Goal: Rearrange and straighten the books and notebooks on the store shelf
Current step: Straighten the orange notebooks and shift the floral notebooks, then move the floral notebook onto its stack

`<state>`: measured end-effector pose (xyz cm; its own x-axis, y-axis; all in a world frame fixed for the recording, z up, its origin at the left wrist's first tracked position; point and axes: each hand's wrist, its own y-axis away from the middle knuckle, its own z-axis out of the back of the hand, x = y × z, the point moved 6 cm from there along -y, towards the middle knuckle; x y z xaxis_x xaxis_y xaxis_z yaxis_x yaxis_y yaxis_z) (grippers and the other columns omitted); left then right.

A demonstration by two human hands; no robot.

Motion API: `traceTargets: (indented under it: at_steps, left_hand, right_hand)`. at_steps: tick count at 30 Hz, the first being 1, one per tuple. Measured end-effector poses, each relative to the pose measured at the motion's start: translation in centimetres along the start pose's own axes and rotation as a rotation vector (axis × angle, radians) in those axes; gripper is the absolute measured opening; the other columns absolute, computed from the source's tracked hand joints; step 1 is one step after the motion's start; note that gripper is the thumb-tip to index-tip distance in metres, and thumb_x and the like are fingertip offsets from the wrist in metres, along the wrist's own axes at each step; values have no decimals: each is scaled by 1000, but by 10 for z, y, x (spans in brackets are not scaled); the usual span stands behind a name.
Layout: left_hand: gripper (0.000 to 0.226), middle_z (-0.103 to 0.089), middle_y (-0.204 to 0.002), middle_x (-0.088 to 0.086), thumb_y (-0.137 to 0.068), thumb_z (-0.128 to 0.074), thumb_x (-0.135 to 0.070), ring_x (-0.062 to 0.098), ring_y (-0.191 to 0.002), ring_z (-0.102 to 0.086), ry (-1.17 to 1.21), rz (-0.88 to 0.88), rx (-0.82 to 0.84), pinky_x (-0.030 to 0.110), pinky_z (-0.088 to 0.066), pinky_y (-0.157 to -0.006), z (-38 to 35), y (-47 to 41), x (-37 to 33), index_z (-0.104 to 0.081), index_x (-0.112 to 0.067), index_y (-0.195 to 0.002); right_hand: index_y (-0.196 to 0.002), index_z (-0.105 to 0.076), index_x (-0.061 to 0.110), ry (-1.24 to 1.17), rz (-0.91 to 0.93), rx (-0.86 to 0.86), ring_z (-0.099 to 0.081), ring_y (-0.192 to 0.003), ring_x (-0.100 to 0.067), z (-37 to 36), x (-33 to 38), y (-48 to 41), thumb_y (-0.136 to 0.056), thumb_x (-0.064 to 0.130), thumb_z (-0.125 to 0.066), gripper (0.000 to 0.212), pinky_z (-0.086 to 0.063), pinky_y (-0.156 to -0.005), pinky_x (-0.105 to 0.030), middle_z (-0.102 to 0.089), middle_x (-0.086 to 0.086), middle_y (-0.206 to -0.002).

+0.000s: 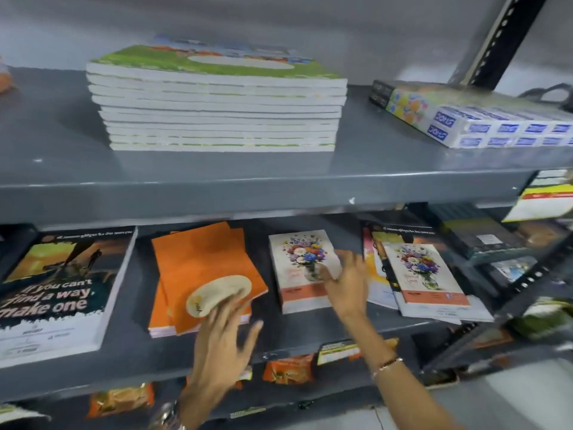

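On the middle shelf lies a skewed stack of orange notebooks. My left hand rests flat, fingers spread, on that stack's near right corner. To its right is a small stack of white floral-cover notebooks; my right hand is open against its right edge. Further right, a second floral notebook lies tilted on top of other books. A dark notebook printed "If you can't find a way, make one" sits at the far left. The upper shelf holds a tall stack of green-cover notebooks.
White and blue boxes sit on the upper shelf at right. A black slotted upright and a dark rack with more books stand to the right. Orange packets lie on the shelf below.
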<state>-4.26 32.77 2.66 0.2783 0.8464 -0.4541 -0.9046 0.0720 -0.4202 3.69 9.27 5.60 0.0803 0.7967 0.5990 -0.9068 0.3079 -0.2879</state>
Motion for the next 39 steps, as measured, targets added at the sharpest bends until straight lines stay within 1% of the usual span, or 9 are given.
traceTargets:
  at_steps: [5,11,18,20,22,26,33,37,39]
  left_hand:
    - [60,-64,-118,-4,-84,-34,-58,12,-105,-57,-106,44,325,25,-47,-86,-58,41,-11,-50,-20,-127]
    - [74,-57,-132,8,-86,-19,-60,24,-116,-58,-303,121,344,36,-47,-94,-95,30,-17,-45,-9,-132]
    - [81,-50,-139,8,-87,-5,-63,25,-125,-50,-319,198,373,30,-29,-108,-106,34,-14,-41,-8,-135]
    - [82,-50,-139,8,-87,-4,-64,25,-125,-50,-312,210,374,35,-32,-104,-105,34,-15,-40,-8,-135]
    - [80,-51,-138,8,-87,-6,-63,25,-124,-51,-309,236,395,36,-33,-103,-105,34,-15,-41,-8,-135]
    - [80,-51,-138,8,-87,-5,-63,24,-125,-50,-315,242,406,36,-31,-103,-105,36,-15,-40,-9,-135]
    - [82,-47,-141,5,-86,-3,-65,21,-129,-46,-320,239,415,34,-26,-106,-106,35,-13,-37,-11,-137]
    - [77,-54,-135,5,-89,-7,-61,20,-122,-53,-331,254,446,36,-31,-102,-104,36,-13,-44,-10,-133]
    - [75,-58,-131,5,-90,-8,-59,19,-118,-56,-322,252,461,37,-33,-100,-103,35,-15,-47,-10,-130]
  right_hand:
    - [-114,-48,-6,175,-327,-64,-53,-105,-46,62,-121,-31,-80,32,-66,54,-45,-87,-50,-54,-31,-115]
    - [-132,-32,-1,270,-676,147,-35,-128,-41,84,-227,-49,-76,46,-63,80,-31,-105,-47,-36,-27,-139]
    - [-131,-31,-3,268,-728,206,-37,-127,-42,92,-256,-59,-49,61,-80,115,-31,-108,-46,-37,-30,-137]
    - [-128,-38,-2,146,-791,221,-45,-122,-41,90,-268,-61,-49,54,-83,106,-37,-106,-46,-45,-28,-134]
    - [-109,-55,-2,-229,-873,164,-61,-98,-37,85,-273,-63,-60,35,-82,67,-49,-93,-46,-61,-27,-114]
    - [-82,-55,8,-728,-899,51,-59,-36,-8,84,-244,-74,-81,7,-64,8,-46,-36,-16,-64,-6,-68]
    - [-72,-51,16,-955,-712,-37,-63,-97,-24,70,-147,-94,-83,7,-63,19,-55,-77,-25,-65,-12,-106]
    - [-76,-52,18,-972,-634,122,-59,-70,-14,29,-98,-84,-84,5,-61,17,-42,-38,-10,-65,-4,-82]
    - [-79,-53,14,-923,-641,223,-61,-60,-11,2,-91,-73,-84,8,-62,13,-48,-47,-12,-68,-2,-71]
